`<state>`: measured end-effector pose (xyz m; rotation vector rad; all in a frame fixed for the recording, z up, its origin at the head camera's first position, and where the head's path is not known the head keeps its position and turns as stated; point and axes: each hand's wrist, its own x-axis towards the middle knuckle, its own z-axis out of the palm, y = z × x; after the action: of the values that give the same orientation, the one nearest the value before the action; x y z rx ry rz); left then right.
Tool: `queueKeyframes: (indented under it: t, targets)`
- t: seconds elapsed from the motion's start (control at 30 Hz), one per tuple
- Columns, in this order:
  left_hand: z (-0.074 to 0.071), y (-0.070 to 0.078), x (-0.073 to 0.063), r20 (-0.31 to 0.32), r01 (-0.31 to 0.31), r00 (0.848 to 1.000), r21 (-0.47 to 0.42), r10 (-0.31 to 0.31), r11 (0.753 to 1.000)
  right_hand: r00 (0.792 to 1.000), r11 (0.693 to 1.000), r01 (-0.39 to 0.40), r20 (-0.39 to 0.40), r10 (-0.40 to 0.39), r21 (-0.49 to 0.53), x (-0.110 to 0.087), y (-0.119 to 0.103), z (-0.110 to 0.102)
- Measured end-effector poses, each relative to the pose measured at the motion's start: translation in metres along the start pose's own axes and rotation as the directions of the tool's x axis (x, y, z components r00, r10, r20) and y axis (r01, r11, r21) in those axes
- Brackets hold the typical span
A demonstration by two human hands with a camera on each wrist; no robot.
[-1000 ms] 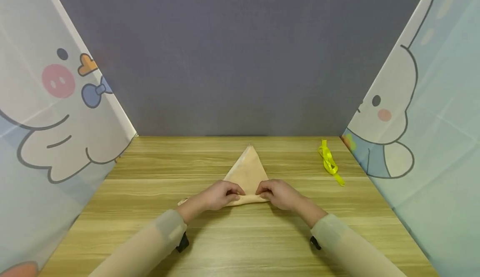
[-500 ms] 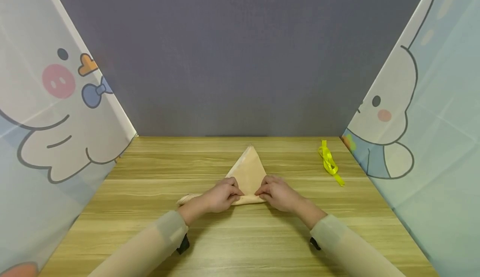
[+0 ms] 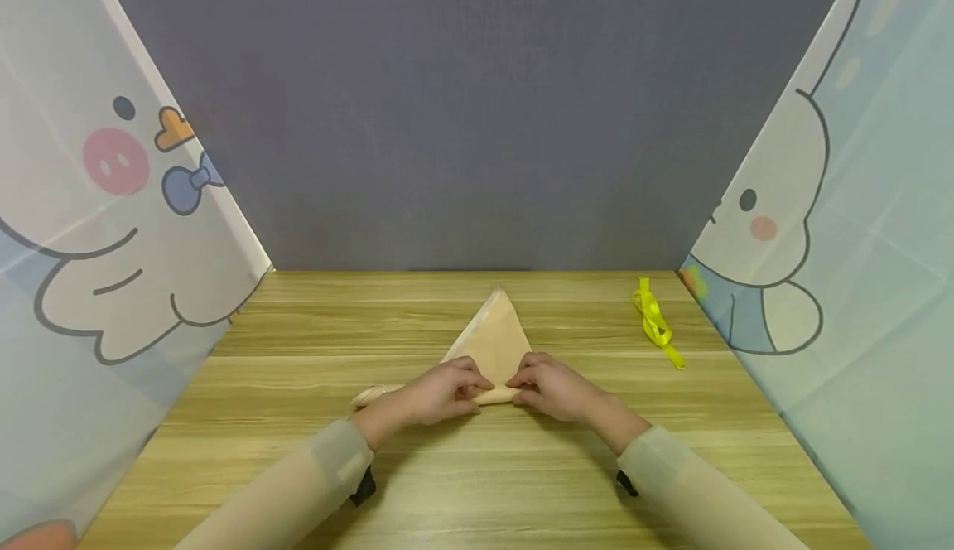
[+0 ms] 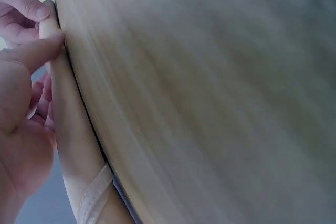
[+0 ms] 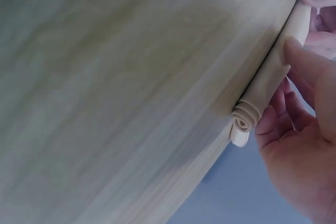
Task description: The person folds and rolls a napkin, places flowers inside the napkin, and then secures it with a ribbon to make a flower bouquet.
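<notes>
A beige cloth point(image 3: 498, 339) lies mid-table, its near edge rolled up and its flat part tapering to a point at the far side. My left hand point(image 3: 441, 393) grips the roll between thumb and fingers, left of centre. Close beside it, my right hand point(image 3: 557, 386) pinches the roll further right. In the left wrist view the roll point(image 4: 73, 114) runs along under the thumbs, with a loose edge wrapped round its lower end. The right wrist view shows the roll's spiral end point(image 5: 244, 119) just past my right fingers. Part of the roll is hidden under both hands.
A bright yellow ribbon point(image 3: 653, 318), loosely bunched, lies at the back right of the wooden table point(image 3: 477, 484). A grey panel point(image 3: 477, 119) rises behind the table. Panels with cartoon prints point(image 3: 768, 227) flank it on either side.
My left hand has shifted slightly right along the roll, closer to my right hand, and its fingers have spread and regripped. More of the roll's left end shows. The ribbon has not moved.
</notes>
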<state>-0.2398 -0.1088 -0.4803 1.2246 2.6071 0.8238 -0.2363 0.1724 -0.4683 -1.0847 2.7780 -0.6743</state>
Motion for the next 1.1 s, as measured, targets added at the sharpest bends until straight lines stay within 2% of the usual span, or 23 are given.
queueKeyframes:
  t: [0.13, 0.27, 0.53, 0.73, 0.9, 1.1]
  targets:
    - [-0.0016, 0.0004, 0.0017, -0.005, -0.003, 1.0, 0.075, 0.003, 0.997, 1.0, 1.0, -0.006, -0.011, 0.006, -0.004, 0.0005, 0.0005, 0.0011]
    - [-0.0035, 0.0016, 0.0012, -0.008, 0.012, 1.0, 0.088, -0.011, 0.996, 1.0, 1.0, -0.005, -0.012, 0.005, -0.016, 0.0012, 0.0003, 0.0022]
    - [-0.0055, 0.0043, -0.0011, 0.009, 0.045, 0.999, 0.033, -0.046, 0.998, 1.0, 0.999, 0.0, -0.008, -0.001, -0.037, 0.0035, -0.002, 0.0013]
    - [-0.0066, 0.0003, 0.0025, 0.009, 0.071, 0.997, -0.016, -0.071, 0.997, 1.0, 0.998, -0.014, -0.019, 0.013, -0.067, 0.0046, -0.0043, 0.0015]
    - [-0.0081, 0.0003, 0.0026, 0.007, 0.107, 0.994, -0.089, -0.107, 0.99, 0.999, 0.999, -0.044, -0.024, 0.044, 0.001, 0.0056, -0.0059, 0.0019]
    - [-0.0077, -0.0054, 0.0033, -0.004, 0.071, 0.997, -0.095, -0.072, 0.993, 0.999, 1.0, -0.025, -0.046, 0.026, 0.018, 0.0055, -0.0041, 0.0022]
